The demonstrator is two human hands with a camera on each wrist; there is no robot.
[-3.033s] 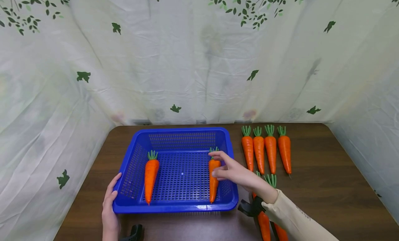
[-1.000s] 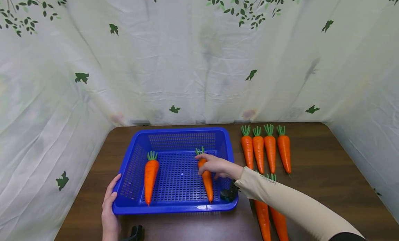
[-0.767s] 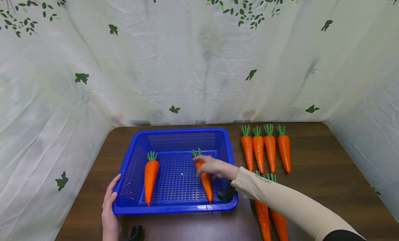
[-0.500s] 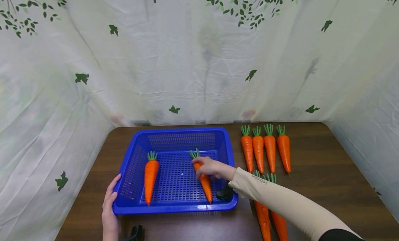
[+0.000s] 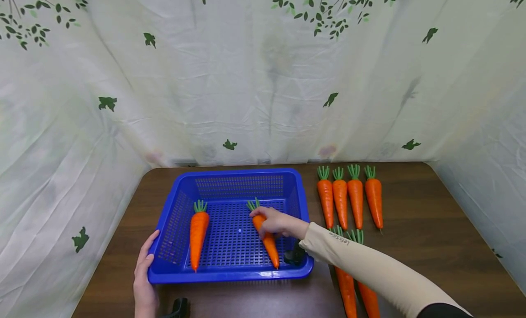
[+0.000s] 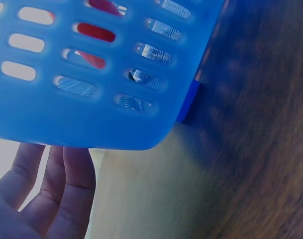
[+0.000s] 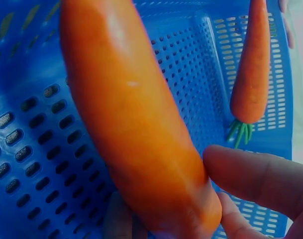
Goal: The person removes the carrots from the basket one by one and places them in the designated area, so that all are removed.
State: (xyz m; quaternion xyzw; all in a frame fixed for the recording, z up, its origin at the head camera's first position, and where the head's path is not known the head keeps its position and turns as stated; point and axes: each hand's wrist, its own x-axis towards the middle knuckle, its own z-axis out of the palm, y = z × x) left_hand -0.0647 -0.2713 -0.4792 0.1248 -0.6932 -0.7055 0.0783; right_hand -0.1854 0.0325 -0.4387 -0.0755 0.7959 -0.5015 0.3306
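Observation:
My right hand [image 5: 276, 221] pinches a carrot [image 5: 270, 248] near its leafy top, inside the blue plastic basket [image 5: 223, 276]. The carrot leans, its green top toward the left and its tip near the basket's front wall. In the right wrist view its thick orange body [image 7: 136, 114] fills the middle, with the thumb [image 7: 260, 177] against one side. A second carrot [image 5: 199, 235] lies upright along the basket's left part, apart from the hand. My left hand [image 5: 144, 277] rests against the outside of the basket's left rim, fingers extended; the left wrist view shows fingers [image 6: 76, 184] partly hidden behind the basket wall.
Right of the basket, several carrots [image 5: 355, 204] stand in a row on the brown table [image 5: 415, 226]. Closer in, more carrots [image 5: 346, 290] are partly covered by the right sleeve [image 5: 370, 267]. A patterned white curtain [image 5: 246, 80] hangs behind the table.
My right hand has shifted the carrot from the basket's right side leftward toward the middle, and its top now tilts left. My left hand and the other carrots stay put.

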